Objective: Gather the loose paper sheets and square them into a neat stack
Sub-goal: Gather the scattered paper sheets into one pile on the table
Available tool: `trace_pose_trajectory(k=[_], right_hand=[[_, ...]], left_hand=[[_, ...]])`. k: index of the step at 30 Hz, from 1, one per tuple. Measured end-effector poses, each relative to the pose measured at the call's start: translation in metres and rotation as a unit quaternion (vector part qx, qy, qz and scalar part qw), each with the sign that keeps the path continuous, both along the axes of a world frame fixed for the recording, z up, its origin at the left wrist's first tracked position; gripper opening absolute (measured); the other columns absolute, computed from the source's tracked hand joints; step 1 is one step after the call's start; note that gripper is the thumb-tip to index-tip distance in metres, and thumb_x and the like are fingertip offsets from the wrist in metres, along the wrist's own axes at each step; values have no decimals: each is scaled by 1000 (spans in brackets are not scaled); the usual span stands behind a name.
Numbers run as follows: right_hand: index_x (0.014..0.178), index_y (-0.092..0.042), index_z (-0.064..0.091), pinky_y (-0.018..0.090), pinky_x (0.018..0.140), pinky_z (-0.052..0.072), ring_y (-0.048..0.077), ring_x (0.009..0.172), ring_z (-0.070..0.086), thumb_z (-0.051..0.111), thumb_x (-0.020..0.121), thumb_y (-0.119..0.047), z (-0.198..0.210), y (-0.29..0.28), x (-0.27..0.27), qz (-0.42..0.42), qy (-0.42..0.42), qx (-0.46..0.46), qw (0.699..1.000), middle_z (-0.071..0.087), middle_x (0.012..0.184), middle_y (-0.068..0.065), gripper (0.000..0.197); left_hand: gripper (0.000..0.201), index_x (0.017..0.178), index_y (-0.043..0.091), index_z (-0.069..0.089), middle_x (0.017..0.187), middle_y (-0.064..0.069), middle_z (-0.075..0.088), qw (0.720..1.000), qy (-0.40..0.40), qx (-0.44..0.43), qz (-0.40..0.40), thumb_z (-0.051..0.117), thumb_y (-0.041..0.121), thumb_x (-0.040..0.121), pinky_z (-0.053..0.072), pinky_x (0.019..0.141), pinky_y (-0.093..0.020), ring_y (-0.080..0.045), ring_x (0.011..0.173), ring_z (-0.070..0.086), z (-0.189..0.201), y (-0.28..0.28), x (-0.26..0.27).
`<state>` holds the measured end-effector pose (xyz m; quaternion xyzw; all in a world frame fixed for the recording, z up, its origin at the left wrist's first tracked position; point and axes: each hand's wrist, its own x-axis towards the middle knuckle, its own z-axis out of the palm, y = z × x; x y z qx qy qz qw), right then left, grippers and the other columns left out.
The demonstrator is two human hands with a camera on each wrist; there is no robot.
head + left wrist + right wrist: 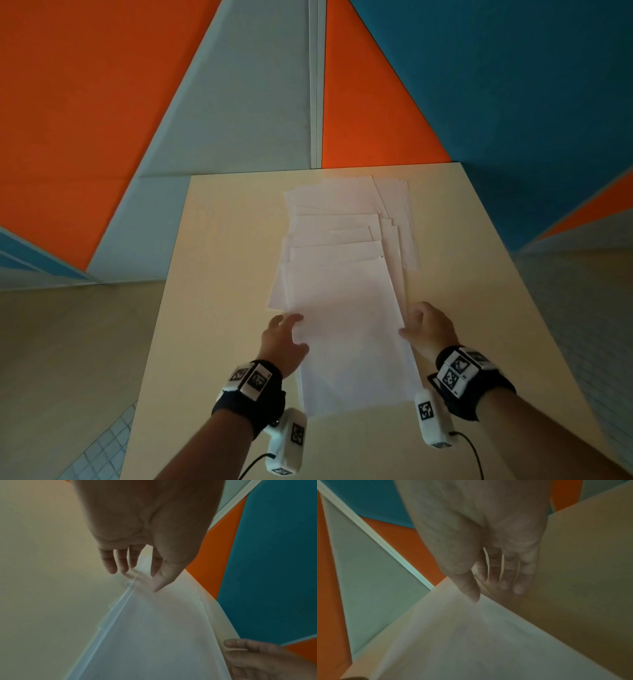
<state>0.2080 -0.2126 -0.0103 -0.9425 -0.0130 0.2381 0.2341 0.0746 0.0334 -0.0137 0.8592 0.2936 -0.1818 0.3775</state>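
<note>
Between the hands lay the paper sheets point(346, 308), fanning away across the table point(219, 240). The left hand point(281, 339) and right hand point(428, 327), fingers relaxed, touched the side edges. Light, limp, slippery: press inward at the long edges.

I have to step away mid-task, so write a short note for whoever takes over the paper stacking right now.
Left hand: on the left edge of the nearest sheets, thumb on top, fingers spread, nothing gripped.
Right hand: against the right edge, thumb on the paper, fingers straight.
Paper sheets: one long overlapping spread down the middle of the table, edges staggered.
Done: sheets roughly in one column.
Left: pull the far sheets in, then square all edges.
</note>
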Motion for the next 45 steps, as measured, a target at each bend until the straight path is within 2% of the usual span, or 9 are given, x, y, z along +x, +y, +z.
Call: trace_pose_trajectory(k=[5,11,17,23,28,31,35,43,45], right_hand=[[133,-11,44,32,93,49,25,115,55,82,66,-21,-7,0,-7,48,41,-9,998,51,126,8,77],[119,-15,53,35,85,54,23,95,65,77,72,-29,-5,6,-3,11,22,-7,1000,67,101,2,55],[112,-8,56,29,75,48,21,91,58,67,83,-25,1,15,18,-13,-13,-11,1000,62,104,5,36],[78,-10,47,31,64,43,23,74,49,62,81,-17,3,32,36,-34,15,-1,999,50,74,3,17],[119,3,58,34,91,48,32,113,60,68,80,-15,6,40,37,-38,31,35,998,65,117,15,44],[115,6,57,41,88,52,36,110,61,72,75,-14,5,35,39,-53,25,17,998,64,105,15,48],[107,-7,63,26,76,48,24,98,64,77,71,-20,1,37,38,-33,49,24,998,68,104,4,41],[119,-14,62,23,87,39,24,112,58,62,82,-20,4,29,43,-48,70,39,996,63,115,4,37],[103,-20,62,24,84,41,22,101,59,63,80,-21,1,31,42,-32,79,37,996,61,99,1,24]], left_hand=[[82,142,37,32,149,-2,21,992,42,102,-54,72,26,72,31,108,-41,-26,136,27,-7,-8,-2],[80,144,30,30,146,-3,23,988,16,152,-30,71,39,77,31,109,-43,-26,135,30,-12,5,9],[75,146,21,26,152,-8,22,991,33,119,48,63,34,82,31,110,-46,-32,137,30,-6,24,28],[74,147,9,24,147,-16,28,995,51,68,51,60,24,83,32,109,-45,-38,133,32,-1,33,58],[67,143,8,31,135,-21,48,992,47,19,118,58,22,82,42,103,-45,-40,124,47,-3,42,65],[59,138,8,41,130,-18,58,990,48,3,136,58,21,84,42,99,-37,-35,121,53,-7,45,63],[49,130,10,47,128,-16,55,989,30,-16,145,60,18,84,40,84,-30,-31,116,53,-8,36,64],[63,144,11,36,142,-18,40,993,34,15,115,57,18,85,37,108,-39,-35,128,46,0,30,65],[64,145,12,35,141,-18,43,994,32,9,101,56,18,85,36,108,-37,-33,128,46,-1,27,64]])
